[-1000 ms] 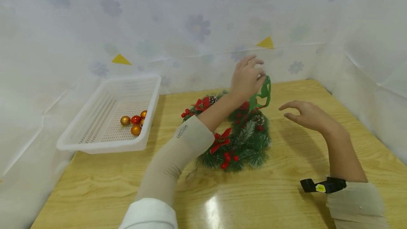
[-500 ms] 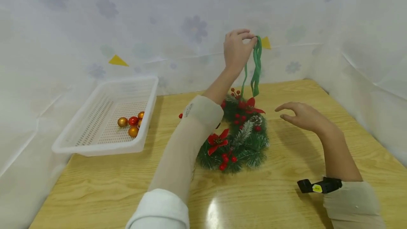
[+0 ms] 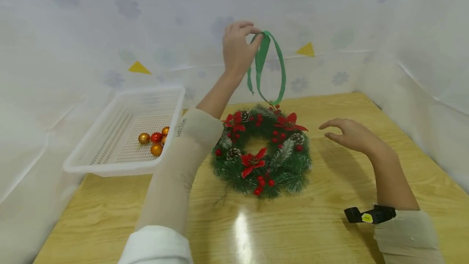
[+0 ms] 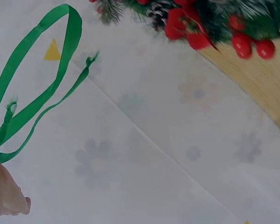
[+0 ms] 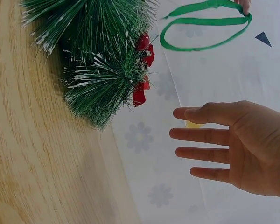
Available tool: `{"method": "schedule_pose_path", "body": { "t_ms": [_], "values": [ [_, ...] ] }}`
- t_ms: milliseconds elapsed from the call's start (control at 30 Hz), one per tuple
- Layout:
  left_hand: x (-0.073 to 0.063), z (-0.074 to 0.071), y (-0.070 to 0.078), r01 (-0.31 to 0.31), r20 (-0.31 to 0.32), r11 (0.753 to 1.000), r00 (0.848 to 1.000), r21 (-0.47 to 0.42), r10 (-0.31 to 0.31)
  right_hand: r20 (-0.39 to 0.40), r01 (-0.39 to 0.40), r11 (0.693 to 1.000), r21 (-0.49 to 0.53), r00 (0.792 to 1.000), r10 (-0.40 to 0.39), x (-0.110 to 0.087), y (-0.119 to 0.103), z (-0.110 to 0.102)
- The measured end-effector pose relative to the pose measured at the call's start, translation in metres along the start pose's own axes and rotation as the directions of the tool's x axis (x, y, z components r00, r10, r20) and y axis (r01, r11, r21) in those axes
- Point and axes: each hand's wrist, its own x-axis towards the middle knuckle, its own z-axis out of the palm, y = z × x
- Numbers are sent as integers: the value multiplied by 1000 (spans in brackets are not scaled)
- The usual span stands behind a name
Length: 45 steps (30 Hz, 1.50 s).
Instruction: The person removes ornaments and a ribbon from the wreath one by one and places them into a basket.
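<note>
In the head view a green ribbon (image 3: 282,68) hangs in a loop with loose ends, pinched at its top between thumb and finger of my left hand (image 3: 239,48). The left wrist view shows the ribbon (image 4: 67,56) with two frayed ends, and part of the hand at the lower left. Under the loop a Christmas wreath (image 3: 289,174) with red poinsettias, berries and pinecones lies flat on the table. My right hand (image 3: 349,133) hovers right of the wreath, holding nothing; the right wrist view shows its fingers (image 5: 203,136) straight and apart.
A white plastic basket (image 3: 124,170) with several gold and red baubles (image 3: 156,137) stands at the left of the wooden table (image 3: 293,231). Flowered white sheeting (image 3: 205,7) encloses the back and sides. A black strap (image 3: 382,214) circles the right wrist.
My left hand has lifted the green ribbon off the wreath and carried it up and to the left, where it now hangs as a wide loop. My right hand has hardly moved.
</note>
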Motion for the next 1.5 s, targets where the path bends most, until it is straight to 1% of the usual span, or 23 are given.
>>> {"method": "schedule_pose_path", "body": {
  "t_ms": [200, 333, 467, 567, 667, 800, 933, 1033, 1133, 1200, 1233, 1267, 1300, 1333, 1400, 1467, 1500],
  "values": [
    [5, -46, -30, 44, -12, 993, 999, 109, -43, 7, -4, 1000, -4, 1000, 4, -2, 4, -3],
    [5, -78, -48, 69, -33, 984, 997, 166, -64, 8, 2, 1000, -9, 1000, -2, -5, 9, -5],
    [-2, -109, -69, 79, -54, 973, 996, 216, -69, -3, 21, 1000, -18, 1000, -21, -9, 14, -5],
    [-10, -127, -86, 87, -71, 963, 995, 254, -71, -6, 21, 1000, -22, 1000, -21, -11, 18, -5],
    [-20, -143, -100, 102, -82, 952, 993, 288, -82, -5, 16, 999, -29, 1000, -17, -13, 21, -6],
    [-33, -159, -118, 120, -89, 937, 991, 329, -96, 2, 7, 999, -42, 1000, -7, -14, 24, -6],
    [-47, -168, -133, 152, -60, 916, 988, 371, -140, 9, 6, 999, -41, 1000, -6, -14, 26, -5],
    [-60, -171, -145, 168, -30, 903, 985, 396, -170, 11, 10, 999, -38, 1000, -10, -13, 26, -5],
    [-76, -170, -157, 154, 2, 891, 985, 426, -172, 8, 18, 999, -35, 1000, -17, -12, 25, -5],
    [-87, -169, -164, 152, 46, 879, 980, 453, -193, 6, 24, 999, -35, 1000, -24, -11, 24, -5],
    [-92, -169, -167, 153, 77, 868, 974, 472, -213, 6, 27, 999, -37, 1000, -26, -10, 24, -4],
    [-97, -169, -170, 156, 112, 857, 964, 490, -240, 6, 29, 999, -38, 1000, -29, -10, 23, -4],
    [-102, -169, -173, 162, 154, 845, 949, 509, -274, 6, 31, 999, -38, 999, -31, -9, 23, -4],
    [-107, -169, -174, 165, 196, 834, 931, 527, -309, 6, 33, 999, -39, 999, -33, -9, 22, -4],
    [-116, -171, -178, 159, 284, 813, 885, 560, -368, 8, 32, 999, -38, 999, -32, -8, 21, -4],
    [-123, -172, -181, 138, 361, 801, 839, 582, -407, 9, 29, 999, -33, 1000, -29, -7, 19, -4],
    [-127, -173, -182, 126, 392, 798, 819, 590, -420, 11, 29, 999, -30, 1000, -28, -7, 18, -4]
  ]
}}
